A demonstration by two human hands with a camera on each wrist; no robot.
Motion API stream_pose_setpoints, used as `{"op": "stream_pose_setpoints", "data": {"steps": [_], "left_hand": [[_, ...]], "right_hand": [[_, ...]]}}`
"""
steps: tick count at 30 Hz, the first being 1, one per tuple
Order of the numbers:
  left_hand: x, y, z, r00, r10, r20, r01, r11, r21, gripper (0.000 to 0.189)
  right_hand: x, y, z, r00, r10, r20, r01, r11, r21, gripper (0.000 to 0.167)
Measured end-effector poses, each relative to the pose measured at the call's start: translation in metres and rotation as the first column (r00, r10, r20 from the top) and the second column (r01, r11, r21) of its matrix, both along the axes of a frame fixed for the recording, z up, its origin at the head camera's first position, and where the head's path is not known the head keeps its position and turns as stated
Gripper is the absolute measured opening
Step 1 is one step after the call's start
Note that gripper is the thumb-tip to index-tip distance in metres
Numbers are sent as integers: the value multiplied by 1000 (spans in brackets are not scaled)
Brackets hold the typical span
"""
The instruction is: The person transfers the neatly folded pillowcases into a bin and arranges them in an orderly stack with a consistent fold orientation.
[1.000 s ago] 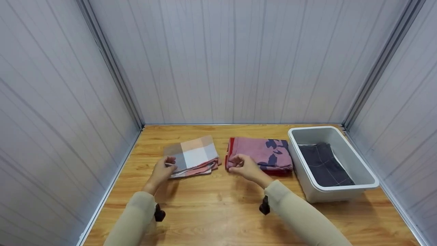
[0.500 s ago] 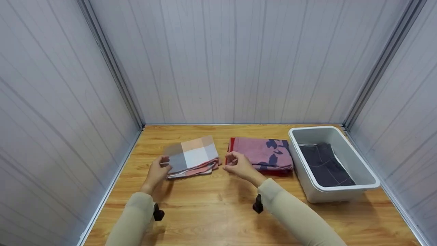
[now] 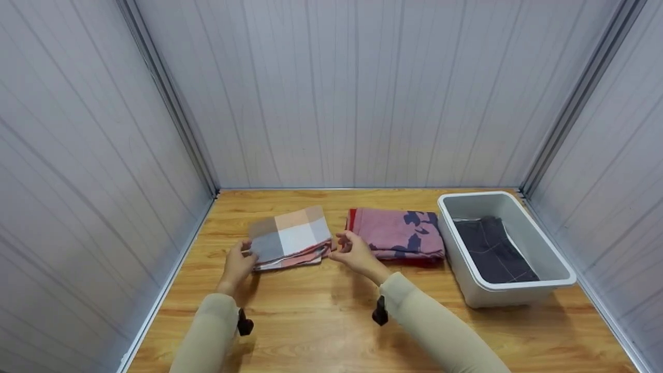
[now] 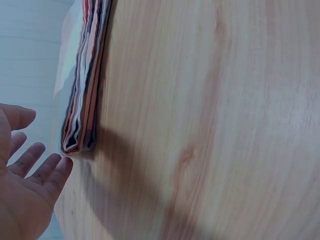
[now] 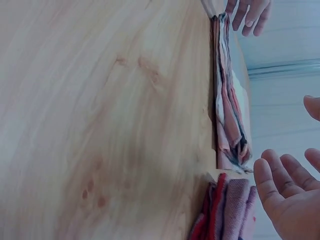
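A folded plaid cloth [image 3: 298, 235] in grey, white and peach lies left of centre on the table, its layered edges toward me. My left hand [image 3: 239, 263] is at its left end; in the left wrist view the fingertips [image 4: 65, 162] come close to the folded corner, thumb apart, gripping nothing. My right hand [image 3: 357, 255] hovers between the plaid cloth's right end and a folded pink cloth [image 3: 388, 228] with dark blue shapes and red layers. In the right wrist view its relaxed fingers [image 5: 267, 182] are spread and hold nothing.
On the right stands a white plastic bin [image 3: 456, 248] with a folded dark cloth [image 3: 494, 251] with thin pale lines inside. The pink cloth lies against or very near the bin's left side. Pale panel walls [image 3: 331, 103] enclose the wooden table [image 3: 311, 321] at the back and sides.
My right hand has moved left, from over the pink cloth's left edge toward the plaid cloth. The left hand has drawn back slightly left from the plaid cloth's corner. The cloths stay put.
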State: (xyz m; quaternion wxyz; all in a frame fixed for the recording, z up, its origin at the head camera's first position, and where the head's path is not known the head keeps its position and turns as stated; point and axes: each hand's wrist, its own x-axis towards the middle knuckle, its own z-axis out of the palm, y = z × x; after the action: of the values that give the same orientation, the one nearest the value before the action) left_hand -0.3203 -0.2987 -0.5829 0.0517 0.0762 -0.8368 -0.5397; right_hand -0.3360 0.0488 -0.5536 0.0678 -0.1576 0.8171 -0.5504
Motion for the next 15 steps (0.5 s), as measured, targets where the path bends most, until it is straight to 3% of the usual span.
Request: {"op": "stream_pose_setpoints", "data": {"steps": [4,11,15], "left_hand": [[-2,1,-5,999,10,36,-10,1000,3,57],[0,1,-8,993,14,117,-24,996,85,69],[0,-1,-8,991,21,133,-31,997,74,70]], "right_hand": [[0,-5,-8,1000,-7,24,7,1000,-17,66],[1,-12,-18,996,49,72,-44,997,-68,70],[1,-18,-19,995,66,73,-60,995,-79,70]]}}
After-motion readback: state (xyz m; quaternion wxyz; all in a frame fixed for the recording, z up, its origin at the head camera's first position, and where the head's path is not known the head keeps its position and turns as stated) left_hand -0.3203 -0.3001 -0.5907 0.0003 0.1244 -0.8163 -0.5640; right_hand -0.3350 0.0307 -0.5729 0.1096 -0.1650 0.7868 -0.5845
